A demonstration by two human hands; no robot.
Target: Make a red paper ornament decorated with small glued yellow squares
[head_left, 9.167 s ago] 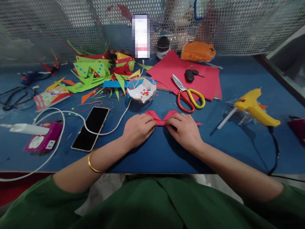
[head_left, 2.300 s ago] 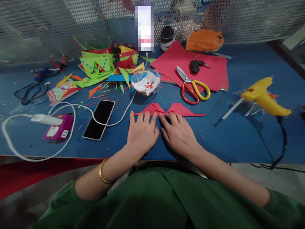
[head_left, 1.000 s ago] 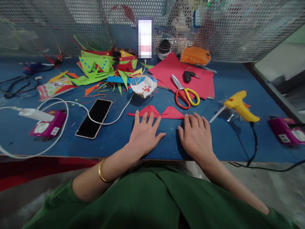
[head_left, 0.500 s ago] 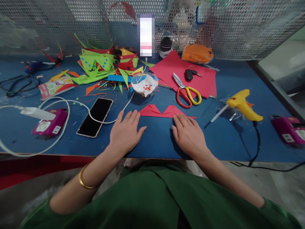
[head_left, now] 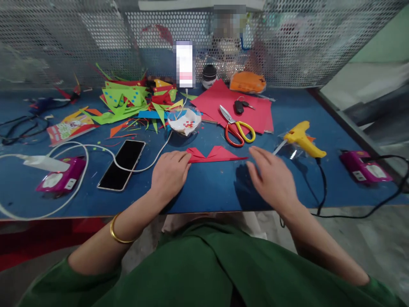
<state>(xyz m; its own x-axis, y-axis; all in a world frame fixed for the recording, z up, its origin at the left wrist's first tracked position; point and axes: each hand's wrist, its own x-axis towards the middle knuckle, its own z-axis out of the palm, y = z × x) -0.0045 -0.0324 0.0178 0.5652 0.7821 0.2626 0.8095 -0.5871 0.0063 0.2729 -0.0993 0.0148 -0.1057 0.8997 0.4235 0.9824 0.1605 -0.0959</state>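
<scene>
A folded red paper (head_left: 217,154) with two peaks and a notch between them lies on the blue table near its front edge. My left hand (head_left: 170,174) is closed at the paper's left end, fingertips and thumb drawn together on it; that end is hidden under the fingers. Just past the right tip, my right hand (head_left: 274,177) hovers with fingers apart and nothing in them. Beyond the paper lie scissors (head_left: 237,128) with one red and one yellow handle. A bowl (head_left: 195,123) lined with white paper holds small red and orange bits.
At right are a yellow glue gun (head_left: 300,137) and a purple power socket (head_left: 364,167). Red sheets (head_left: 207,100) with car keys (head_left: 239,106) lie at the back. Green paper pieces (head_left: 124,96) pile up left. A black-screened phone (head_left: 123,164) and white cable (head_left: 150,169) lie nearby.
My right hand has left the red paper and moved right, raised a little above the table. The left hand's flat fingers have curled in at the paper's left end. The view has shifted.
</scene>
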